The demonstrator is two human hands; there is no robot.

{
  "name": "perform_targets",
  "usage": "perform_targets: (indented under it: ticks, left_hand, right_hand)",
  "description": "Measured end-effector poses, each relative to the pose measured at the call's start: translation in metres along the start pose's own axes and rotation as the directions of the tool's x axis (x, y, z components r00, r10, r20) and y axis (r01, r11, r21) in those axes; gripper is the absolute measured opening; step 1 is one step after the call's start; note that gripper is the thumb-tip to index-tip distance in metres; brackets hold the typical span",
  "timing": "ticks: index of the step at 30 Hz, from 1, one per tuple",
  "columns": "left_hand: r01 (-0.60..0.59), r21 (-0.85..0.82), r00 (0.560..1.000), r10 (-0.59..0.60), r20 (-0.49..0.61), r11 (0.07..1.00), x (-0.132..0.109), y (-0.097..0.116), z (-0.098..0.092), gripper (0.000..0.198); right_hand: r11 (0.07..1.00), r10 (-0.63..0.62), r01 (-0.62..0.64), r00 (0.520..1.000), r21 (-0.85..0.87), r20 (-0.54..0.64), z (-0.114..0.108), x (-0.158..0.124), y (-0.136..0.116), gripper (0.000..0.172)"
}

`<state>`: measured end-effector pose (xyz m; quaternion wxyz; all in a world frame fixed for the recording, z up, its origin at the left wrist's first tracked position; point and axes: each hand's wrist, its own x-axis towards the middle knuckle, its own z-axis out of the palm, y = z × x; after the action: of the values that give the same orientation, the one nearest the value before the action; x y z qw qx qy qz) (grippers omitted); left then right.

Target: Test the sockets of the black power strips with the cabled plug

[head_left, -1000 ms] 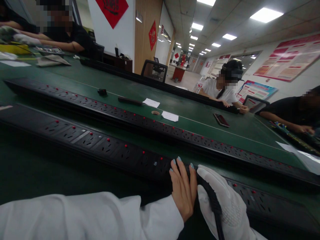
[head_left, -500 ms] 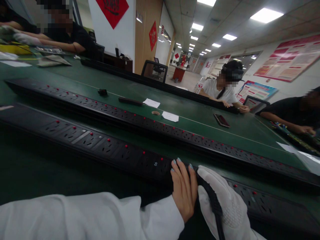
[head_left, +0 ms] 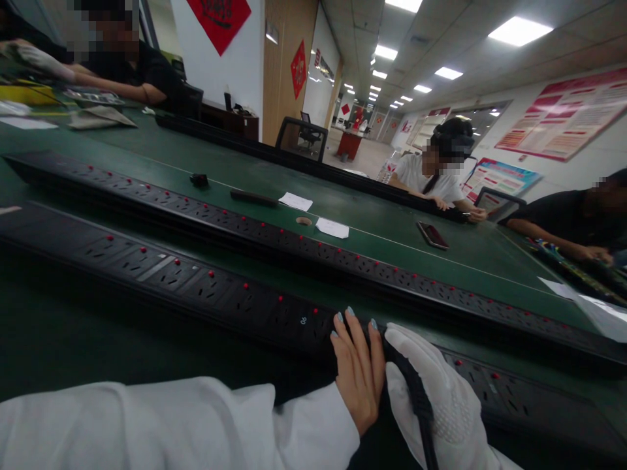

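My left hand, bare with pale blue nails and a white sleeve, lies flat on the near black power strip, fingers stretched out and close together. Right beside it, and touching it, is my right hand in a white glove. It is curled round a black cable that runs down across the palm, resting on the same strip. The strip has several sockets and red buttons along it. A second long black power strip lies parallel, farther out on the green table.
On the table beyond lie a phone, two paper slips, a small tape ring and a dark bar. Other people sit at the far right and upper left.
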<state>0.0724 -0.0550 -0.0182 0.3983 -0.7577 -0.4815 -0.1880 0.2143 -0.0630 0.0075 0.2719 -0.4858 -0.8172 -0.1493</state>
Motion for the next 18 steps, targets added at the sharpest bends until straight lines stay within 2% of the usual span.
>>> perform_targets:
  ticks: [10,14,16,18]
  left_hand:
    - [-0.012,-0.014,1.0,0.012,-0.028,1.0,0.0,-0.002,0.002,0.068]
    - [-0.104,-0.058,0.992,0.099,-0.085,0.993,0.004,-0.008,0.002,0.067]
    - [-0.157,-0.086,0.983,0.148,-0.109,0.984,0.006,-0.011,0.002,0.068]
    - [-0.18,-0.101,0.98,0.17,-0.1,0.978,0.006,-0.012,0.002,0.072]
  right_hand:
    - [0.998,-0.058,0.058,0.998,0.017,-0.028,0.005,-0.002,0.006,0.036]
    - [0.992,-0.122,0.123,0.992,0.027,-0.037,-0.001,0.011,0.006,0.024]
    - [0.989,-0.147,0.148,0.988,-0.015,0.039,-0.007,0.022,0.005,0.017]
    - [0.984,-0.142,0.163,0.965,-0.079,0.219,-0.014,0.033,0.005,0.012]
